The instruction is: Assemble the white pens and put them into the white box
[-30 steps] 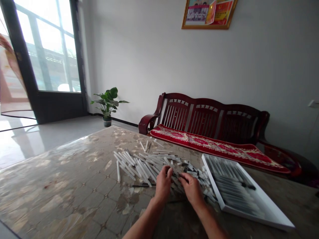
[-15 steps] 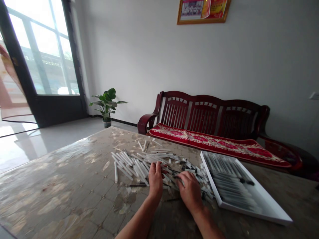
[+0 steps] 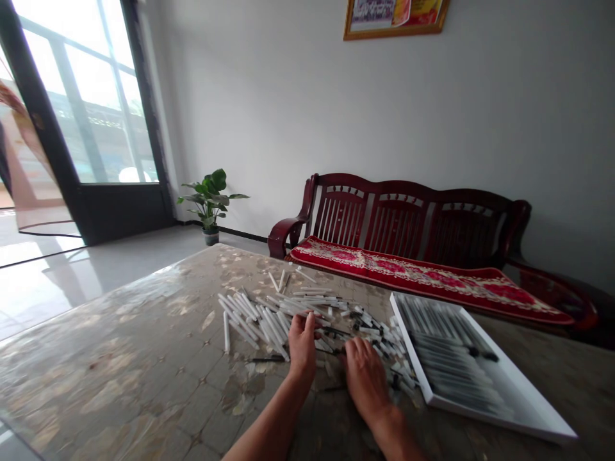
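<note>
Many white tubes (image 3: 273,324) lie in a loose pile on the patterned table (image 3: 158,384). My left hand (image 3: 303,342) is at the pile's right side, its fingers pinched on a dark, thin stick (image 3: 336,330) that points right. Just right of it, my right hand (image 3: 365,371) is curled palm down, with its fingertips hidden; a thin dark piece reaches them from the left. Small white and black parts (image 3: 379,330) lie scattered beyond my right hand. To the right, a white box (image 3: 533,410) holds rows of clear, dark-tipped pens (image 3: 456,371).
A dark red wooden bench (image 3: 398,221) with a red patterned cover (image 3: 432,275) stands behind the table. A potted plant (image 3: 210,198) is on the floor near the glass door (image 3: 96,121) at left. A framed picture (image 3: 394,32) hangs on the wall.
My right hand has turned more palm down and its fingertips have dropped out of sight. The dark stick at my left hand shows more clearly. The view has shifted slightly left.
</note>
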Tool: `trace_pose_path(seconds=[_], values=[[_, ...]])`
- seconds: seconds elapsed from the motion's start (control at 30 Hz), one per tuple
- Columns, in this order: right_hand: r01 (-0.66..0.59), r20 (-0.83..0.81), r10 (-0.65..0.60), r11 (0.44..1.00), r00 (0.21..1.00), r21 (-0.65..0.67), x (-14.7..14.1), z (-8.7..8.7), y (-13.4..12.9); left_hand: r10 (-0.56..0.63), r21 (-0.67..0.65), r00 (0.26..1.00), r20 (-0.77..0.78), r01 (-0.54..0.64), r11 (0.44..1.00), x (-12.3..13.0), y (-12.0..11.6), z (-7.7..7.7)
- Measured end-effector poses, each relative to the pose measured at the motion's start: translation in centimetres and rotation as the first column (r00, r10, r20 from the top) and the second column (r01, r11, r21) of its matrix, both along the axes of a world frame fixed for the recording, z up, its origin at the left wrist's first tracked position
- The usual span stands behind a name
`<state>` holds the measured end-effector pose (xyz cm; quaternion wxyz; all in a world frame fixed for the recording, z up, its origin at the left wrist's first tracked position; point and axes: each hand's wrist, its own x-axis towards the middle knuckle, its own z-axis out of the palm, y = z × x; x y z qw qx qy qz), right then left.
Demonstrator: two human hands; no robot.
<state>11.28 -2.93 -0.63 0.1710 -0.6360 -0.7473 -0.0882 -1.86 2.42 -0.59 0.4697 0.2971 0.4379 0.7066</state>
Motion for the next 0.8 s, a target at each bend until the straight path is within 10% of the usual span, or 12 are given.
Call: trace_pose_path(seconds=[0.37,0.8], values=[[0.026,-0.507,0.102,0.971,0.856,0.238,2.7,-2.1,1.8,0.024,-0.098,0.936,0.352,0.012,0.995,-0.9,0.6,0.2],[-0.035,-0.498,0.262,0.907,0.826,0.419,3.5,-3.4,2.4,0.083,-0.199,0.915,0.395,-0.003,0.98,-0.8,0.5,0.3]])
